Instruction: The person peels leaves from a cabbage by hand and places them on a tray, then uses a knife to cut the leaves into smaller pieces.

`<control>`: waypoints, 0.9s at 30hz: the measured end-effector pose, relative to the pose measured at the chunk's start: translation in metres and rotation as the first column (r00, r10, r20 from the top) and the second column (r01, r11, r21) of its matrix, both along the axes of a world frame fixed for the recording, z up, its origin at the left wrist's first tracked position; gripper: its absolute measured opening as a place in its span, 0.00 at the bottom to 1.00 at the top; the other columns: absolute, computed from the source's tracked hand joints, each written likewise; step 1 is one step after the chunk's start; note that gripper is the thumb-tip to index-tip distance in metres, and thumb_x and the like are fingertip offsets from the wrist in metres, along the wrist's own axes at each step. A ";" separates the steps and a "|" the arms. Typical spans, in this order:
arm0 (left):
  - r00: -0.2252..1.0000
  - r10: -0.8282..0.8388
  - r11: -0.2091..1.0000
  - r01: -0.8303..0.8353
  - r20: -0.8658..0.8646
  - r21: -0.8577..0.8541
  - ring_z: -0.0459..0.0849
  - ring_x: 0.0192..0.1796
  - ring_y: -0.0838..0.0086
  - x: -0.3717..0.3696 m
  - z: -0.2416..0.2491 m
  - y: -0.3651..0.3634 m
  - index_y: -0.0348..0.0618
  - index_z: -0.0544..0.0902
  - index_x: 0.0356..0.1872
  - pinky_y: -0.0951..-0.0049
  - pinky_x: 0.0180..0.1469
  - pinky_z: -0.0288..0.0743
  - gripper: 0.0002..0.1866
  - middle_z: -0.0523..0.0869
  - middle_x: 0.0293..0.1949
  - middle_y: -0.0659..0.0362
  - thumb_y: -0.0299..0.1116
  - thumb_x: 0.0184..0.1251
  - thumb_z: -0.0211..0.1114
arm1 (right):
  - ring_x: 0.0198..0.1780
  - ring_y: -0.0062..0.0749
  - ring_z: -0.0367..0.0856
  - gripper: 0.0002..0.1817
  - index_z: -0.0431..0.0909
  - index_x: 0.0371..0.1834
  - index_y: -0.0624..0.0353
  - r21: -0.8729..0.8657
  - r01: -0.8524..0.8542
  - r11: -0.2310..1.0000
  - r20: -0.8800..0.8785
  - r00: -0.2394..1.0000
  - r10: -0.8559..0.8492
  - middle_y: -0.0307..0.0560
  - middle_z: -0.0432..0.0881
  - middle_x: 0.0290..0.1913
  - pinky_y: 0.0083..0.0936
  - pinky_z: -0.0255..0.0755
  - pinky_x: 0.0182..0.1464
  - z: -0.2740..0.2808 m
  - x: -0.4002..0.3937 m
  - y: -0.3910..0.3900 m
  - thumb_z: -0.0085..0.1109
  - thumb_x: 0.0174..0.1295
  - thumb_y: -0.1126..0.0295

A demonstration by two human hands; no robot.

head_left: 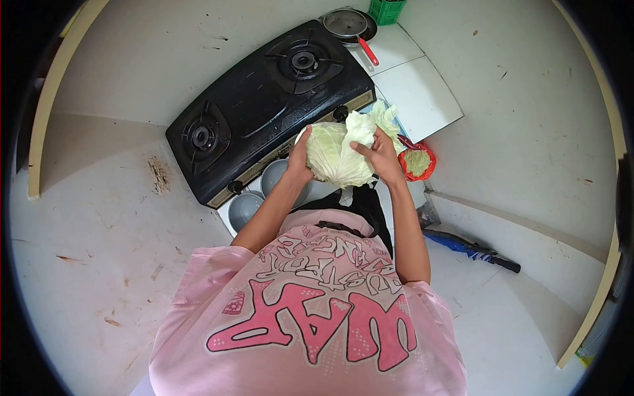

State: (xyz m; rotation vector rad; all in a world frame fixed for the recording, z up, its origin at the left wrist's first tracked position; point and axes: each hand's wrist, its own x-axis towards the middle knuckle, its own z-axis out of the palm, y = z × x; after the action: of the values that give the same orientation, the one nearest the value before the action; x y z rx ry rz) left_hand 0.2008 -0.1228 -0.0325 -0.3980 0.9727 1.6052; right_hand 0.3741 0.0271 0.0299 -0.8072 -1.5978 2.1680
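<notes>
Near the right corner of the stove's (254, 99) near edge, the left hand (300, 158) is cupping a cabbage (322, 155), fingers widely curved; the right hand (383, 156) is pinching its leaf (360, 130), nearly closed. The cabbage is looking weighty, firm, best cradled underneath; the leaf, fragile, wanting a hold near its base.

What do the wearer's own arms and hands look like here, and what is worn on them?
The left hand and right hand are bare, with no gloves, and the forearms are uncovered. The upper arms go into loose, short pink sleeves of a pink shirt with large, dark-outlined letters. I see no watch or bracelet.
</notes>
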 end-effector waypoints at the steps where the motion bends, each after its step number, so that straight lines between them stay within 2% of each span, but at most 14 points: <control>1: 1.000 -0.007 1.000 0.007 0.003 -0.013 0.88 0.69 0.51 0.000 0.004 0.000 0.38 0.77 0.75 0.42 0.71 0.82 0.37 0.85 0.71 0.46 0.59 0.80 0.68 | 0.60 0.29 0.89 0.32 0.75 0.74 0.68 -0.027 0.038 0.999 -0.043 0.998 -0.039 0.49 0.88 0.64 0.28 0.82 0.64 -0.003 0.001 -0.003 0.75 0.68 0.80; 3: 1.000 -0.023 0.999 0.023 0.007 -0.039 0.87 0.70 0.51 0.001 0.013 0.000 0.39 0.78 0.75 0.43 0.73 0.80 0.37 0.85 0.71 0.47 0.61 0.81 0.67 | 0.59 0.27 0.89 0.31 0.74 0.74 0.66 -0.084 0.112 0.990 -0.127 0.984 -0.122 0.49 0.88 0.64 0.28 0.82 0.63 -0.007 0.004 -0.009 0.75 0.69 0.80; 6: 0.999 -0.034 0.999 0.034 -0.008 0.000 0.86 0.71 0.51 0.001 0.008 0.000 0.40 0.78 0.75 0.44 0.75 0.79 0.37 0.85 0.71 0.47 0.62 0.82 0.64 | 0.61 0.29 0.88 0.31 0.73 0.75 0.66 -0.062 0.160 0.985 -0.167 0.972 -0.168 0.50 0.87 0.65 0.29 0.82 0.65 -0.017 0.005 -0.015 0.75 0.70 0.80; 9: 1.000 -0.028 1.000 0.028 -0.005 -0.010 0.86 0.71 0.51 0.001 0.009 0.002 0.40 0.78 0.75 0.46 0.75 0.78 0.37 0.85 0.71 0.47 0.63 0.83 0.62 | 0.59 0.32 0.89 0.37 0.70 0.78 0.66 0.130 0.147 0.981 -0.117 0.984 -0.132 0.53 0.88 0.64 0.31 0.83 0.62 -0.015 0.010 -0.015 0.78 0.68 0.76; 10: 1.000 -0.031 1.000 0.031 -0.002 -0.004 0.86 0.71 0.51 0.001 0.010 0.001 0.39 0.78 0.75 0.46 0.75 0.78 0.37 0.85 0.71 0.46 0.63 0.84 0.61 | 0.58 0.34 0.89 0.40 0.68 0.79 0.65 0.243 0.059 0.968 0.056 0.996 -0.075 0.54 0.88 0.63 0.31 0.83 0.61 0.003 0.012 -0.015 0.80 0.66 0.75; 12: 0.999 -0.042 0.999 0.042 0.004 0.007 0.86 0.71 0.51 0.001 0.013 0.000 0.39 0.78 0.75 0.46 0.75 0.78 0.37 0.85 0.71 0.46 0.63 0.85 0.59 | 0.56 0.36 0.89 0.46 0.65 0.82 0.62 0.405 -0.162 0.900 0.405 0.914 -0.018 0.57 0.88 0.62 0.33 0.83 0.59 0.054 0.017 -0.015 0.83 0.63 0.72; 15: 0.999 -0.041 0.999 0.040 0.015 0.037 0.86 0.71 0.51 0.004 0.017 0.002 0.39 0.78 0.75 0.45 0.76 0.77 0.37 0.85 0.71 0.46 0.63 0.86 0.57 | 0.54 0.38 0.88 0.53 0.62 0.85 0.58 0.422 -0.249 0.872 0.492 0.870 0.010 0.60 0.88 0.61 0.34 0.83 0.57 0.055 0.017 -0.011 0.86 0.58 0.69; 21: 0.999 -0.018 1.000 0.018 0.026 0.001 0.86 0.71 0.50 0.003 0.021 0.004 0.39 0.78 0.74 0.45 0.76 0.77 0.35 0.85 0.71 0.46 0.61 0.87 0.56 | 0.55 0.41 0.88 0.55 0.56 0.88 0.54 0.342 -0.170 0.924 0.295 0.953 0.067 0.59 0.88 0.62 0.35 0.82 0.59 0.054 0.016 -0.014 0.82 0.60 0.75; 27: 0.999 0.002 0.999 -0.003 0.036 0.032 0.87 0.70 0.51 0.000 0.004 0.002 0.39 0.79 0.74 0.47 0.75 0.79 0.34 0.86 0.70 0.47 0.59 0.87 0.57 | 0.65 0.44 0.87 0.54 0.52 0.89 0.53 0.441 -0.107 0.891 0.202 0.979 0.018 0.61 0.85 0.67 0.38 0.79 0.67 0.049 0.022 -0.032 0.74 0.62 0.85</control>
State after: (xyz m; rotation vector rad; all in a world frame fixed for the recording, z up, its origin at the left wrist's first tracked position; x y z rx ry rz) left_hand 0.2010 -0.1209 -0.0286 -0.4046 0.9189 1.6086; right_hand 0.3963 -0.0047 0.0785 -0.8390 -2.1407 1.6824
